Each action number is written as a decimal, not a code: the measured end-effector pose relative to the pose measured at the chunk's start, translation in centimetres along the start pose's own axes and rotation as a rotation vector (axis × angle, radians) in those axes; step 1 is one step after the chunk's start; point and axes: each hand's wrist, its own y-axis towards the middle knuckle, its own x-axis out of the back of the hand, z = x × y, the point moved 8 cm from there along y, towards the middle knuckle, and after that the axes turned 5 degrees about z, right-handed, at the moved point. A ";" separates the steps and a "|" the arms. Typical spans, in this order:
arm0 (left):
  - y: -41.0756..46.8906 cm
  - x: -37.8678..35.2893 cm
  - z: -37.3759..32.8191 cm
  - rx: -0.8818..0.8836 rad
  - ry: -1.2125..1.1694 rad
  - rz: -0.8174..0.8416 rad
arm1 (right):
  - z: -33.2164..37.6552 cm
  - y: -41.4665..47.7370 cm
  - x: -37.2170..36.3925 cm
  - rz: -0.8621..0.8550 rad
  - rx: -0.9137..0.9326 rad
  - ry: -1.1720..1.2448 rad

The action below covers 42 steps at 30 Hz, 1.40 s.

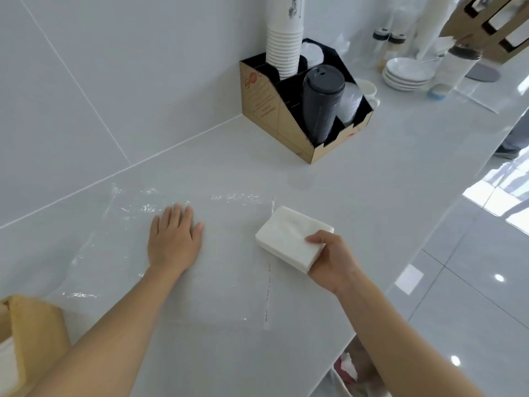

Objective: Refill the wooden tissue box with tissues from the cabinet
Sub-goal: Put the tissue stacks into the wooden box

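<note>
White tissues (292, 237), a squared-off stack, sit on the pale counter (372, 167) at right of centre, gripped at their near right corner by the right hand (332, 257). The thumb lies on top of the stack and the other fingers curl underneath, so the hand pinches the stack through its thickness. Clear plastic wrap (137, 224) is spread flat across the counter to the left of the stack, its open edge near the tissues, and the left hand (174, 239) presses down on it, palm flat, fingers straight and close together.

The step in hand looks like drawing the stack clear of its wrapper. To do it well, keep the left palm firm on the film so it does not slide along, and pull the stack to the right in one level motion, gripping deep enough that the bottom sheets come too (a shallow pinch would likely fan the pile). The wooden tissue box (31, 336) shows only partly at the near left corner, with something white inside; the stack must travel back there across the left arm's line, so the left hand should lift away first.

Both forearms reach forward from the near edge, the left angled to the right, the right angled to the left, wrists low over the counter.
</note>
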 end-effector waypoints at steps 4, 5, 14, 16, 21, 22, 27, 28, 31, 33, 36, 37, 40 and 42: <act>0.1 0.6 -0.4 0.032 0.019 0.017 | 1.8 -1.7 1.2 -0.013 0.068 0.049; 0.0 0.9 -0.6 0.045 0.013 0.012 | 2.2 -2.1 1.3 -0.008 0.082 0.062; -3.0 6.4 -1.9 0.086 -0.539 -0.143 | 2.2 -3.1 -3.3 0.157 0.055 0.062; -3.9 7.5 -1.1 0.139 -0.761 -0.117 | 1.0 -3.0 -5.3 0.212 0.015 0.044; -5.9 8.7 2.1 0.231 -1.286 0.051 | -3.5 -2.8 -10.8 0.353 -0.131 -0.057; -6.5 8.9 3.1 0.252 -1.328 0.061 | -4.7 -2.9 -12.0 0.381 -0.163 -0.085; -9.9 9.3 7.4 0.336 -1.468 0.177 | -10.0 -3.2 -16.9 0.507 -0.298 -0.195; -10.7 9.3 8.3 0.349 -1.493 0.198 | -11.1 -3.3 -17.8 0.531 -0.325 -0.220; -12.8 9.4 10.9 0.374 -1.543 0.199 | -14.3 -3.6 -20.1 0.600 -0.379 -0.311; -14.3 9.5 12.9 0.395 -1.548 0.178 | -16.5 -4.0 -21.5 0.640 -0.413 -0.367; -16.3 9.7 15.7 0.422 -1.541 0.155 | -19.3 -4.6 -23.3 0.681 -0.448 -0.422; -16.9 9.9 16.5 0.431 -1.553 0.139 | -20.2 -4.8 -23.9 0.689 -0.460 -0.429; -18.3 10.1 18.8 0.466 -1.569 0.093 | -22.2 -5.5 -25.4 0.725 -0.500 -0.423; -19.2 10.1 20.1 0.500 -1.566 0.064 | -23.3 -6.0 -26.3 0.738 -0.514 -0.443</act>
